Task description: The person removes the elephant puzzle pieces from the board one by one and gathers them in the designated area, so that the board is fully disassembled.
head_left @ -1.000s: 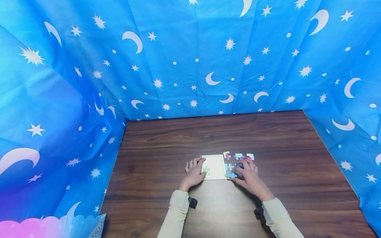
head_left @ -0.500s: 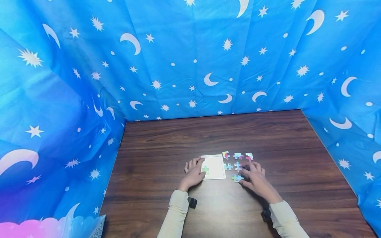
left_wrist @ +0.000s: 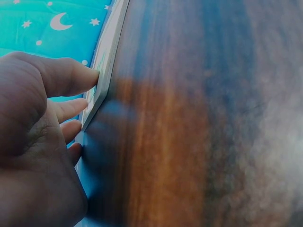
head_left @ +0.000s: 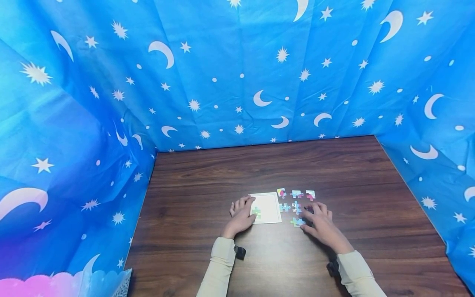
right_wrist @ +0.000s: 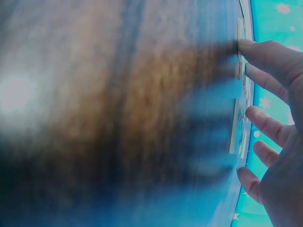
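A white square puzzle tray [head_left: 269, 209] lies on the table, with a green puzzle piece [head_left: 257, 212] in its lower left part. My left hand [head_left: 240, 218] rests along the tray's left side; the left wrist view shows the thumb [left_wrist: 75, 78] against the rim. Right of the tray, my right hand [head_left: 322, 226] touches a blue-green puzzle piece [head_left: 296, 222] with its thumb, the other fingers spread above more pieces. In the right wrist view the thumb [right_wrist: 258, 49] meets a piece's edge. My right fingers partly hide the pieces at the right.
Loose pieces lie in rows right of the tray, among them a yellow-pink piece [head_left: 282, 193], a blue piece [head_left: 284, 207] and a pink-white piece [head_left: 310, 194]. A blue star-and-moon curtain [head_left: 222, 62] surrounds the dark wooden table [head_left: 208, 169].
My right hand has moved right, and the blue-green piece has slid right with it, away from the tray's edge. My left hand and the tray have stayed in place.
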Available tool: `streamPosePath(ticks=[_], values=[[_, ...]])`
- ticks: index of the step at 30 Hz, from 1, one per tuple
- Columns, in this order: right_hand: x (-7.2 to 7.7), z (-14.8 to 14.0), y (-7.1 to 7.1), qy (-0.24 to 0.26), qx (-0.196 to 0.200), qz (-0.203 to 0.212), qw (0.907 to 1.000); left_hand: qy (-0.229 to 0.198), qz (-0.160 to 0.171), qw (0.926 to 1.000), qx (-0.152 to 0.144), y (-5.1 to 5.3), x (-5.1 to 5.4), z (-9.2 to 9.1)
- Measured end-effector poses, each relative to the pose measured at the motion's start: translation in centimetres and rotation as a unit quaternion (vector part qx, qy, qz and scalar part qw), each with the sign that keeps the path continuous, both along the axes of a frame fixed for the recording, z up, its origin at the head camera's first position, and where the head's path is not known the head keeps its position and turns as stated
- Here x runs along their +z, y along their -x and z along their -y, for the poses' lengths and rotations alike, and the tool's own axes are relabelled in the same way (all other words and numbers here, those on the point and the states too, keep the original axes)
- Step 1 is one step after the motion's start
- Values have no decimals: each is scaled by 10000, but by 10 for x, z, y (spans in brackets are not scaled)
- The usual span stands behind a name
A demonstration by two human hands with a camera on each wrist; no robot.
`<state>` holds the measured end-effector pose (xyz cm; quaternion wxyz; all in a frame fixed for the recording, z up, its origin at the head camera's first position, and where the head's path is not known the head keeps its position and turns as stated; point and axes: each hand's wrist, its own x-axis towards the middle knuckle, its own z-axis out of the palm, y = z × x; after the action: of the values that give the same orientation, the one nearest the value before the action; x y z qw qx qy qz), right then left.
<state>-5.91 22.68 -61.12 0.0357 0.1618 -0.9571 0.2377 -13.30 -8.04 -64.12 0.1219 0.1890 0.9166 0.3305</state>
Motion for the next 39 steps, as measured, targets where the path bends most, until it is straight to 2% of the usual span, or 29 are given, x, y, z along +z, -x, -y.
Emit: streamPosePath(ticks=[9, 19, 22, 28, 34, 39], values=[[1, 1, -1, 58, -149, 152, 9998, 59, 62, 10000, 38, 0, -1, -1], [-3, 17, 7, 403, -35, -85, 9991, 87, -78, 9999, 13, -1, 0, -1], [-2, 27, 11, 451, 26, -141, 9989, 98, -112, 9999, 29, -1, 0, -1], [2, 52, 23, 650, 220, -514, 9963, 151, -158, 9998, 12, -1, -1, -2], [1, 73, 33, 639, 251, -395, 9969, 101, -71, 9999, -18, -1, 0, -2], [-2, 87, 43, 698, 405, -417, 9959, 62, -216, 9997, -19, 0, -2, 0]])
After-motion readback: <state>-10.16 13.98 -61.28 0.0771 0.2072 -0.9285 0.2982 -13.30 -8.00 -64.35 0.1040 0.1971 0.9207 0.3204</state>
